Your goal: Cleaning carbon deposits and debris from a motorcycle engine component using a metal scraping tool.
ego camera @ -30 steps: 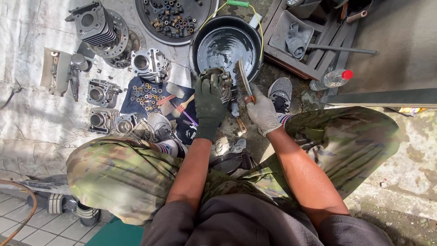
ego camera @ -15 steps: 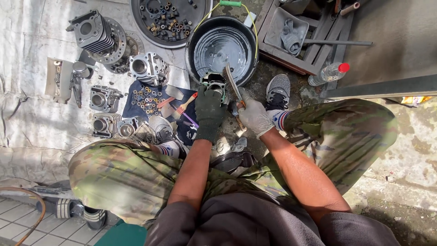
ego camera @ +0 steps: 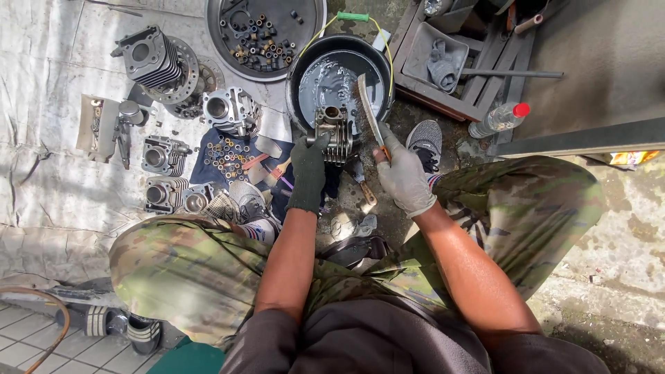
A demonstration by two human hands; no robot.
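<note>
Your right hand [ego camera: 404,181], in a pale grey work glove, is closed around the wooden handle of a flat wire brush [ego camera: 369,114], whose bristled head angles up over the basin. Your left hand [ego camera: 308,170], in a dark green glove, grips the finned grey metal engine cylinder [ego camera: 334,131] from below, fingers wrapped on its lower fins, holding it at the near rim of the round black metal basin [ego camera: 299,76], which holds a shallow grey liquid. The brush head lies just beside the cylinder's right flank, touching or nearly so; the contact point is hard to make out.

To work this well, keep the cylinder braced over the basin so the runoff falls back into it, and draw the bristles along the fins rather than across them. Turn the part with your left hand instead of chasing it with the brush.

A yellow bail with a green grip [ego camera: 354,16] arches over the basin's far side. Beyond it sits a wide dark round tray of small nuts and bushes [ego camera: 263,38]. To your left, more finned cylinders [ego camera: 156,59] and small castings lie spread on a pale sheet [ego camera: 48,173], with a blue cloth of washers [ego camera: 225,156] nearer your knee. To the right, a clear plastic bottle with a red cap [ego camera: 499,119] lies beside a grey crate holding a rag [ego camera: 443,62].
</note>
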